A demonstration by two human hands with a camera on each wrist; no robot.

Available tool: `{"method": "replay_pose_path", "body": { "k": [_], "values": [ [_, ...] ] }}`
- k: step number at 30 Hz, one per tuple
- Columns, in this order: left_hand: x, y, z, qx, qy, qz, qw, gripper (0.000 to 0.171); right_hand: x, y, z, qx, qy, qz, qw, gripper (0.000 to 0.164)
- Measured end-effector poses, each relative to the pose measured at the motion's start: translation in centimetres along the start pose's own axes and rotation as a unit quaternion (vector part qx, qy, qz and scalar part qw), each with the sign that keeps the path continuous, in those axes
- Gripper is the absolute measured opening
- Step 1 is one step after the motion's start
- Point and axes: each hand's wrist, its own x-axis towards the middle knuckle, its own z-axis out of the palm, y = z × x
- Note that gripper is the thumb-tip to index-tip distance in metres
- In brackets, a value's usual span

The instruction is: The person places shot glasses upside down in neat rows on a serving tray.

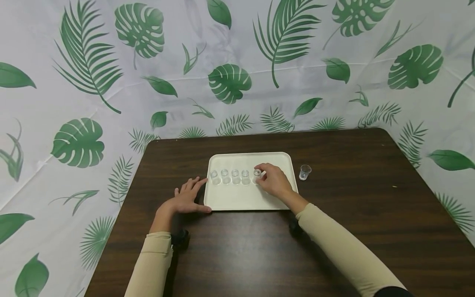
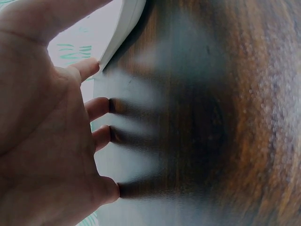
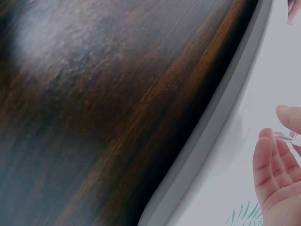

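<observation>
A cream tray (image 1: 230,201) lies on the dark wooden table, bearing a row of several small clear cups (image 1: 235,177) set side by side. At the row's right end, my right hand (image 1: 274,180) pinches a small clear cup (image 1: 257,173) between thumb and fingers; in the right wrist view only a sliver of its rim shows past the fingertips. My left hand (image 1: 187,200) is spread at the tray's left edge, thumb at the near left corner. In the left wrist view its fingertips (image 2: 104,190) touch the tabletop and the tray's side.
Just off the tray's right edge stands another small clear cup (image 1: 305,171) on the table (image 1: 349,165). Dark devices are strapped at both wrists. A white cloth (image 1: 178,111) with green leaf prints hangs behind the table and along its sides.
</observation>
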Motion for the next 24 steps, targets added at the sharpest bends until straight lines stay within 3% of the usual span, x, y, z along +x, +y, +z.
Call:
{"method": "replay_pose_path", "body": {
  "k": [24],
  "values": [
    [0.26, -0.11, -0.02, -0.001, -0.001, 0.002, 1.0, 0.109, -0.18, -0.17, -0.51, -0.012, -0.007, 0.006, 1.0, 0.054]
  ]
}}
